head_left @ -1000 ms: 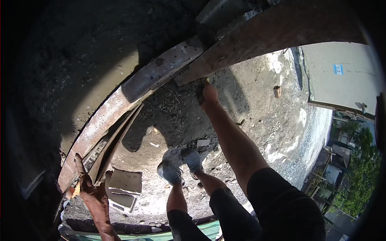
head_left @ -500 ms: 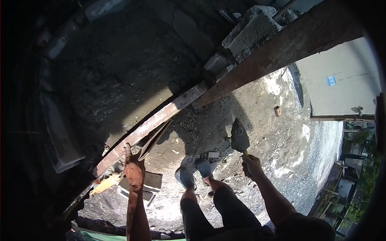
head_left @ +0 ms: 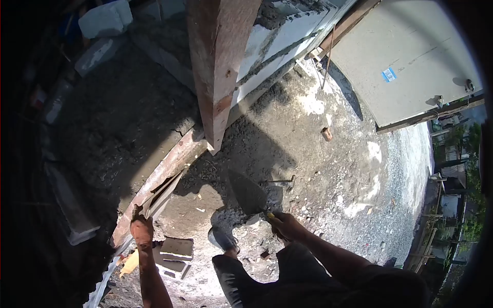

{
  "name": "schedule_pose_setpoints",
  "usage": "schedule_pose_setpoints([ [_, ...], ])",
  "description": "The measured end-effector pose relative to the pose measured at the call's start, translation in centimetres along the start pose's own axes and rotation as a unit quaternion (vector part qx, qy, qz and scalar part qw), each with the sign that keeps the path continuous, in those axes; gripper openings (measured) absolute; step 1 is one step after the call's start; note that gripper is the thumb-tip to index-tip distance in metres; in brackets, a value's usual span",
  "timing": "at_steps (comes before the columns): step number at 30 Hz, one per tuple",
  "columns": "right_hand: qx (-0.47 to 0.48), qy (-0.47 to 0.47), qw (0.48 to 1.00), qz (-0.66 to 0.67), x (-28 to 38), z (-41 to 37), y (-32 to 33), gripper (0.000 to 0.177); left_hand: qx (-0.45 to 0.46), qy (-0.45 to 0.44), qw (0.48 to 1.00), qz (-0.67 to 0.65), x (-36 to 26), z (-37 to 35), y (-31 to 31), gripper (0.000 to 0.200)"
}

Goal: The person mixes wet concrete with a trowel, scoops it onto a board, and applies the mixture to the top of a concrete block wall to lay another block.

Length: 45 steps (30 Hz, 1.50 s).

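My right hand (head_left: 285,226) is closed around the handle of a pointed trowel (head_left: 246,192), whose dark blade points up and to the left. At the lower left, my left hand (head_left: 142,229) rests at the edge of a long reddish board (head_left: 167,172), beside thin wooden strips (head_left: 167,191). Its fingers are bent at the wood, and what they grip is too unclear to tell. Behind that board lies shaded, rough grey mortar or soil (head_left: 118,118). A thick wooden post (head_left: 218,72) stands at the board's far end.
Hollow blocks (head_left: 176,249) lie right of my left forearm. Beyond the post is a block wall (head_left: 280,46). A pale door panel (head_left: 416,61) is at the upper right, a brick piece (head_left: 327,134) on the ground, and gravel (head_left: 395,190) at the right.
The view has turned and shifted, bringing the wall and upright post into sight. The trowel and my right hand have moved left, nearer the board. My left hand remains by the board's near end.
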State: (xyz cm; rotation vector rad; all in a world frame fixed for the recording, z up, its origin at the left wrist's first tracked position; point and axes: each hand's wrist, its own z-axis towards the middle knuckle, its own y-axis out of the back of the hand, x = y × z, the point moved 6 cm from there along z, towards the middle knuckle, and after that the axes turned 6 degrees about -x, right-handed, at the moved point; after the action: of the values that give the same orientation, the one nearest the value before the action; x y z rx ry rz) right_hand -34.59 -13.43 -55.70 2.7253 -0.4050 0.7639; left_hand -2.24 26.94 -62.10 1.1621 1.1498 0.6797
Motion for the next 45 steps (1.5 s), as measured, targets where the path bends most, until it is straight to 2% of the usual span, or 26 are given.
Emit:
schedule_pose_setpoints([
  [1, -0.023, -0.042, 0.999, 0.011, -3.0, 1.4, 2.2, 0.030, 0.000, -0.007, 1.000, 0.023, 0.4, 0.5, -0.7, 0.058],
  [2, -0.062, -0.020, 0.998, -0.015, -5.7, 4.2, 4.5, 0.029, -0.001, -0.016, 0.999, 0.048, 0.2, 1.0, -1.6, 0.054],
  [3, -0.099, 0.003, 0.994, -0.037, -8.8, 8.0, 6.5, 0.030, -0.064, -0.069, 0.993, 0.076, -1.4, 1.1, -1.8, 0.051],
  [4, -0.119, 0.027, 0.992, -0.011, -11.7, 12.6, 8.4, 0.028, -0.033, -0.037, 0.995, 0.090, -4.7, 1.7, -1.4, 0.049],
  [6, -0.159, 0.132, 0.978, -0.017, -12.7, 19.7, 11.1, 0.026, 0.101, 0.157, 0.972, 0.140, -6.5, 2.7, -3.4, 0.049],
  [8, -0.180, 0.190, 0.964, -0.046, -15.0, 27.6, 13.0, 0.026, -0.098, -0.021, 0.988, 0.116, -8.7, 3.4, -4.9, 0.041],
  [10, -0.178, 0.120, 0.975, -0.049, -13.3, 31.2, 14.1, 0.027, -0.120, -0.063, 0.985, 0.110, -10.7, 4.5, -6.7, 0.051],
  [12, -0.194, 0.104, 0.973, -0.069, -10.5, 33.0, 14.6, 0.036, -0.064, -0.066, 0.983, 0.161, -11.3, 5.8, -8.4, 0.050],
  [13, -0.184, 0.099, 0.976, -0.065, -10.2, 34.9, 14.3, 0.036, -0.041, -0.033, 0.975, 0.216, -14.3, 6.6, -8.2, 0.046],
  [15, -0.201, 0.165, 0.960, -0.109, -8.2, 38.3, 13.7, 0.040, -0.051, -0.041, 0.969, 0.237, -13.8, 6.9, -8.8, 0.042],
  [17, -0.167, 0.118, 0.978, -0.034, -4.4, 39.9, 12.6, 0.041, -0.080, -0.068, 0.961, 0.256, -12.5, 7.3, -9.1, 0.038],
  [20, -0.257, 0.190, 0.948, -0.005, -1.1, 47.0, 9.9, 0.038, -0.056, -0.069, 0.962, 0.257, -12.5, 7.9, -9.1, 0.042],
  [21, -0.298, 0.216, 0.930, 0.010, -0.5, 49.6, 8.6, 0.036, -0.041, -0.026, 0.971, 0.234, -12.3, 8.2, -9.1, 0.044],
  [22, -0.294, 0.210, 0.932, 0.016, 0.2, 51.4, 7.0, 0.036, -0.037, -0.028, 0.969, 0.242, -12.2, 8.2, -9.4, 0.044],
  [24, -0.271, 0.120, 0.953, 0.062, 0.3, 54.1, 3.2, 0.036, -0.056, -0.049, 0.962, 0.262, -11.9, 8.2, -9.4, 0.046],
  [25, -0.268, 0.114, 0.955, 0.063, 0.5, 53.8, 1.3, 0.036, -0.055, -0.060, 0.959, 0.270, -11.9, 8.2, -9.5, 0.046],
  [27, -0.338, 0.159, 0.926, 0.055, 1.5, 50.7, -1.4, 0.034, -0.050, -0.055, 0.961, 0.267, -11.5, 8.2, -9.5, 0.046],
  [31, -0.319, 0.091, 0.934, 0.136, -0.7, 48.9, -9.1, 0.033, -0.054, -0.055, 0.955, 0.288, -11.7, 8.2, -9.5, 0.052],
  [34, -0.300, 0.120, 0.923, 0.209, -2.3, 49.7, -13.9, 0.030, -0.059, -0.045, 0.954, 0.289, -12.3, 8.5, -9.5, 0.049],
  [35, -0.249, 0.115, 0.907, 0.320, -1.6, 49.4, -13.9, 0.025, -0.057, -0.042, 0.956, 0.285, -12.1, 8.5, -9.6, 0.042],
  [36, -0.246, 0.111, 0.908, 0.320, -1.6, 48.3, -12.9, 0.025, -0.052, -0.038, 0.957, 0.283, -12.0, 8.3, -9.5, 0.036],
  [38, -0.096, 0.032, 0.903, 0.417, -0.6, 45.3, -10.5, 0.025, -0.056, -0.039, 0.957, 0.281, -12.2, 8.4, -9.4, 0.035],
  [39, -0.074, 0.034, 0.881, 0.467, -0.4, 43.9, -9.3, 0.027, -0.056, -0.036, 0.958, 0.278, -12.1, 8.4, -9.4, 0.035],
  [41, -0.051, 0.009, 0.911, 0.408, -0.4, 40.4, -5.7, 0.027, -0.058, -0.030, 0.961, 0.270, -12.2, 8.2, -9.3, 0.036],
  [43, -0.063, 0.041, 0.899, 0.431, -1.7, 38.8, -2.8, 0.026, -0.061, -0.022, 0.958, 0.281, -12.7, 8.3, -9.2, 0.034],
  [45, -0.077, 0.030, 0.924, 0.373, -3.6, 36.2, 0.5, 0.024, -0.068, -0.025, 0.957, 0.279, -12.5, 8.4, -9.0, 0.033],
])
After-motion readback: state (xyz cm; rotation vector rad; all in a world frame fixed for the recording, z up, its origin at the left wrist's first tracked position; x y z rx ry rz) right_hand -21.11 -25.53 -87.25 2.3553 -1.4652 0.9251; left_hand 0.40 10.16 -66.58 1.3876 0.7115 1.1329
